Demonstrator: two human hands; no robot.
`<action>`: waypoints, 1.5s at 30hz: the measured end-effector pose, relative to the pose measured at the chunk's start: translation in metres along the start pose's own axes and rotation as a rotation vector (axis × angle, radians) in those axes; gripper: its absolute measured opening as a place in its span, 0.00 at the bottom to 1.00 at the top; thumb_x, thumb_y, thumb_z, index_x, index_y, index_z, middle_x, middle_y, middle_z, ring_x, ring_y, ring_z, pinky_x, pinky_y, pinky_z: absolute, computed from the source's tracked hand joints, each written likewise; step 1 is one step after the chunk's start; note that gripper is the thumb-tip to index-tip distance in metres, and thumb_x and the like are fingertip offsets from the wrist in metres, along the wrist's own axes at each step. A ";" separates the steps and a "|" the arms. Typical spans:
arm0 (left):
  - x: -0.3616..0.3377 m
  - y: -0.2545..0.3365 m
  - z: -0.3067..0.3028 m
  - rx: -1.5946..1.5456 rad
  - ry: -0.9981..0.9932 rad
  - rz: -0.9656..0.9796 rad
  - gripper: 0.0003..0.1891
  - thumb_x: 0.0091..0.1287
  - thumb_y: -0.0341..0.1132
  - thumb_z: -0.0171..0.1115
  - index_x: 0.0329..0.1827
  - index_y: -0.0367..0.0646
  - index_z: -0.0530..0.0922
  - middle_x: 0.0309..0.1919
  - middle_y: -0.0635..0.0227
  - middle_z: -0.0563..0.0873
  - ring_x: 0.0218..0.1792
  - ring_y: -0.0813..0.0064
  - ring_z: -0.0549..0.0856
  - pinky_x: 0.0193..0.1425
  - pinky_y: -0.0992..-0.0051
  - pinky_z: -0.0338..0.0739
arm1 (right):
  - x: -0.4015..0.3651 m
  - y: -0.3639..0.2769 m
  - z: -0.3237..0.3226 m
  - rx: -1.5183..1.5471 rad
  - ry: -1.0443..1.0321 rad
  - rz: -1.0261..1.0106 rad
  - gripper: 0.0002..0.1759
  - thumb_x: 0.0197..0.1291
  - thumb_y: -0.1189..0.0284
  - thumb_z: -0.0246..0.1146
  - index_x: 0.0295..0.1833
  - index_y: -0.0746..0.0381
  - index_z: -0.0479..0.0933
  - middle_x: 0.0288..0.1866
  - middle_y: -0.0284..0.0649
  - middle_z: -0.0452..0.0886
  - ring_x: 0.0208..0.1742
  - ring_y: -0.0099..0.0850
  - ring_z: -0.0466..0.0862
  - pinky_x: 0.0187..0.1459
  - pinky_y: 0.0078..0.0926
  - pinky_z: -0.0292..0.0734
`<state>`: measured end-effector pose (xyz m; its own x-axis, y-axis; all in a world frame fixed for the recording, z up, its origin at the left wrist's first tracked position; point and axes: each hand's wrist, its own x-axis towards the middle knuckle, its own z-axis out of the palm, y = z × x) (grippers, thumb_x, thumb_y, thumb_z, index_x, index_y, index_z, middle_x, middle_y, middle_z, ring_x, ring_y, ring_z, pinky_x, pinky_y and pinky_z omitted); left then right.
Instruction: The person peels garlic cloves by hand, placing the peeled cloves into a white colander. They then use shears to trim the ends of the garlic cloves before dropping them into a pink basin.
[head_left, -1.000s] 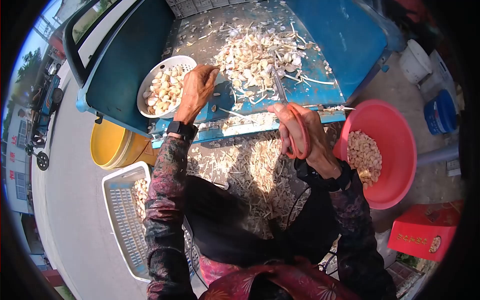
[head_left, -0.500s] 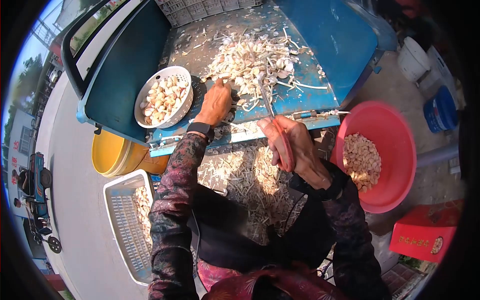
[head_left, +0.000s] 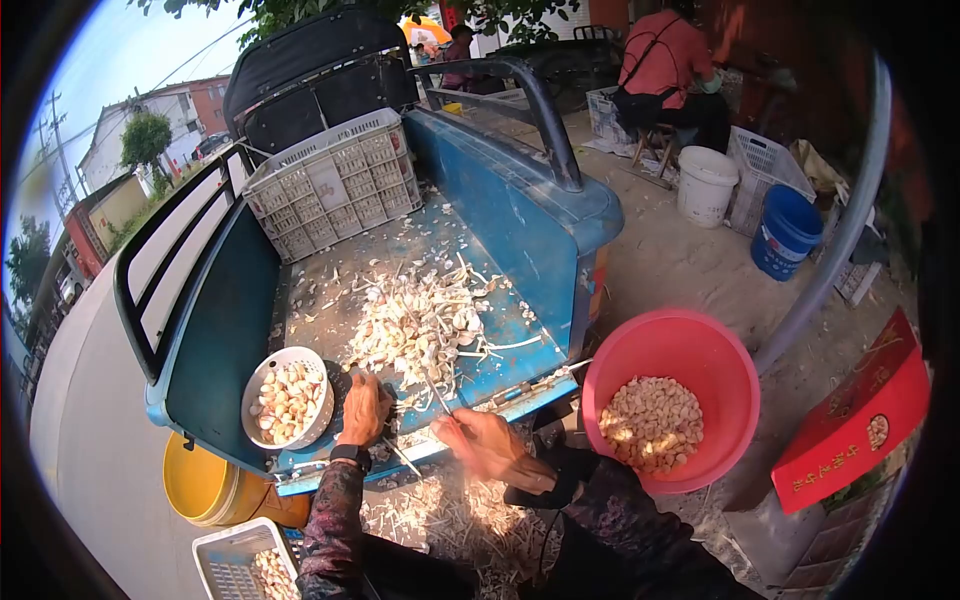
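My left hand (head_left: 364, 410) rests at the edge of the blue truck bed (head_left: 500, 190), beside a white perforated bowl (head_left: 326, 405) of garlic; its fingers are curled, and what they hold is hidden. My right hand (head_left: 485, 443) is closed on the red-handled scissors (head_left: 440, 398), whose blades point at the garlic pile. In front of both hands lies the heap of garlic stems and peelings (head_left: 410, 318). A pink tub (head_left: 735, 390) holding loose cloves (head_left: 652, 425) stands right of my right hand.
A grey crate (head_left: 335, 185) sits deep in the truck bed. Low at left are a yellow bucket (head_left: 195, 485) and a white basket (head_left: 225, 550). Right are a white bucket (head_left: 706, 187), a blue bucket (head_left: 785, 235), a red box (head_left: 855, 420) and a seated person (head_left: 675, 60).
The view has tilted up and turned right, showing the crate and the seated person. Both hands remain near the bed's edge, my left hand now lower beside the bowl.
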<state>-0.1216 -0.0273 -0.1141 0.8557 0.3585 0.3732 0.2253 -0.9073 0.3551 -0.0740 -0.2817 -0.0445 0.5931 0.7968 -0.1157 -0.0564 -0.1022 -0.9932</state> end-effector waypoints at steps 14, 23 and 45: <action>-0.019 0.050 -0.020 -1.363 0.026 -0.491 0.14 0.65 0.23 0.59 0.53 0.31 0.72 0.42 0.57 0.83 0.42 0.67 0.85 0.52 0.68 0.84 | 0.010 0.025 0.005 -0.583 0.199 -0.344 0.19 0.59 0.58 0.63 0.45 0.63 0.76 0.27 0.48 0.80 0.30 0.48 0.82 0.30 0.41 0.73; -0.009 0.026 -0.014 -1.210 -0.013 -0.684 0.12 0.71 0.34 0.54 0.50 0.34 0.77 0.38 0.64 0.85 0.35 0.75 0.84 0.39 0.77 0.79 | 0.008 0.008 -0.001 -0.567 0.308 -0.339 0.19 0.58 0.65 0.65 0.47 0.69 0.76 0.28 0.52 0.80 0.29 0.45 0.83 0.30 0.37 0.75; 0.040 0.013 0.032 0.194 -0.115 0.210 0.10 0.61 0.31 0.58 0.39 0.32 0.72 0.35 0.47 0.79 0.32 0.48 0.84 0.35 0.56 0.80 | 0.004 0.010 -0.007 -0.581 0.206 -0.163 0.18 0.62 0.57 0.60 0.49 0.59 0.73 0.33 0.51 0.80 0.39 0.55 0.80 0.36 0.45 0.73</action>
<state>-0.0698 -0.0317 -0.1226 0.9378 0.1411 0.3173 0.1129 -0.9880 0.1056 -0.0668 -0.2834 -0.0546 0.7026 0.7046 0.0993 0.4586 -0.3417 -0.8203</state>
